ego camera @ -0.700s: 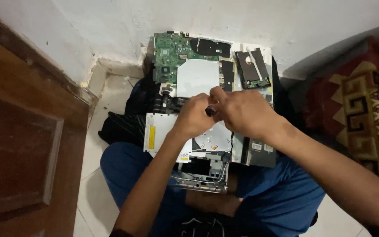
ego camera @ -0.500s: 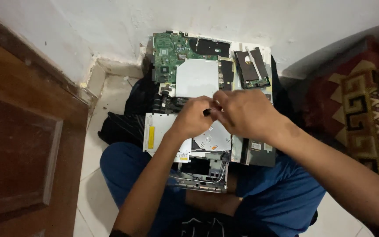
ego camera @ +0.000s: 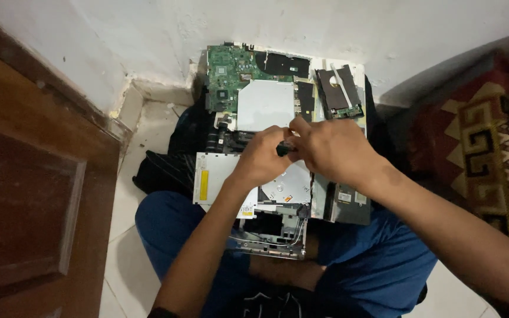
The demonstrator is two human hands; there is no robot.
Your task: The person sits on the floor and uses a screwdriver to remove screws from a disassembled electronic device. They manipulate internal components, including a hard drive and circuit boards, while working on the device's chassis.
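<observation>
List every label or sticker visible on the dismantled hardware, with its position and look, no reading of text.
Yellow rectangular sticker: upright strip on the left end of the flat silver optical drive, beside the left hand.
Small white stickers: pale squares on the dark grey panel under the right hand's wrist.
No screens or packages in view.

A small dark tool handle (ego camera: 283,149) lies level, pinched above the silver optical drive (ego camera: 231,176) across the lap.

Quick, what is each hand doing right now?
Left hand: closed on the black tool.
Right hand: closed on the same tool, above the silver drive.
</observation>
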